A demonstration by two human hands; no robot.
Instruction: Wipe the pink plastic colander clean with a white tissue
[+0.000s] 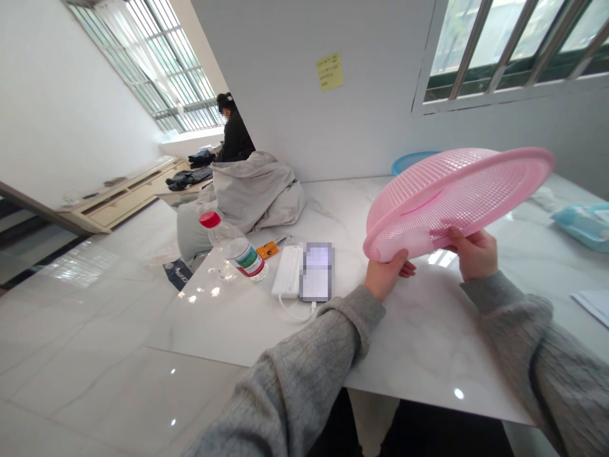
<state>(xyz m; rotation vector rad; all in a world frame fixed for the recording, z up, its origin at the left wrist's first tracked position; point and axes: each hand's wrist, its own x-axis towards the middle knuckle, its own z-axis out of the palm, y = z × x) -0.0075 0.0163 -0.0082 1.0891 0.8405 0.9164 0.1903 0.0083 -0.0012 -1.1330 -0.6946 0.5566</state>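
A pink plastic mesh basket (457, 184) is held up tilted above the table, its open side facing partly towards me. My left hand (386, 274) is closed on the near left rim, thumb on the inner side and fingers underneath. My right hand (477, 252) grips the near rim further right, its thumb against the mesh and its other fingers partly hidden. A smooth pale pink patch (404, 242) shows along the near rim between the hands; I cannot tell whether it is part of the basket. Behind the basket, part of a blue round rim (413, 162) shows.
On the white marbled table (428, 355), left of my hands, are a phone (316, 271), a white power bank (287, 273) with a cable, and a red-capped bottle (238, 251). Grey cloth (257, 190) lies behind. A blue packet (585, 225) is at right. A person (236, 134) is far off.
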